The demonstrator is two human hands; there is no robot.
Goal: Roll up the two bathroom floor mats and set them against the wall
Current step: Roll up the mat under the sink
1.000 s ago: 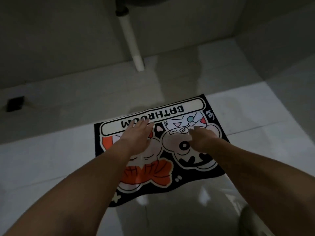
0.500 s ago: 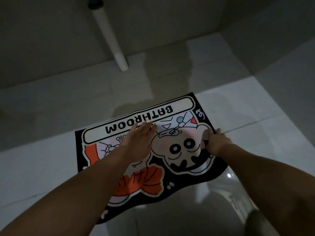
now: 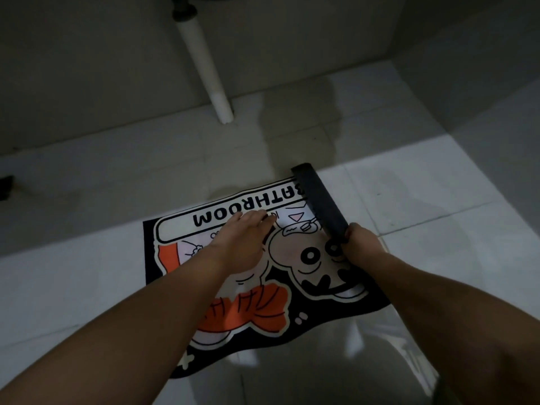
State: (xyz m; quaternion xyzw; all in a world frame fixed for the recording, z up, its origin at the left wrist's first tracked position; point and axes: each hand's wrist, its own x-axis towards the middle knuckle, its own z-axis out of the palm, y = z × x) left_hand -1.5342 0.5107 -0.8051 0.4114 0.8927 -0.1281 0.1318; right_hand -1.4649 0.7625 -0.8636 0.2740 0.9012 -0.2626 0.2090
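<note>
Tiled floor, dim. Mat flat; right hand clenched on its rolled edge at 3 o'clock; left hand splayed flat mid-mat, gripping nothing.

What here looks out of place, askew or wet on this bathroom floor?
Two things. The mat lies skewed to the tile lines, its right edge curled into a dark roll gripped by the right hand; the left hand lies flat on it. A darker, damp-looking patch marks the floor near the white pipe.
</note>
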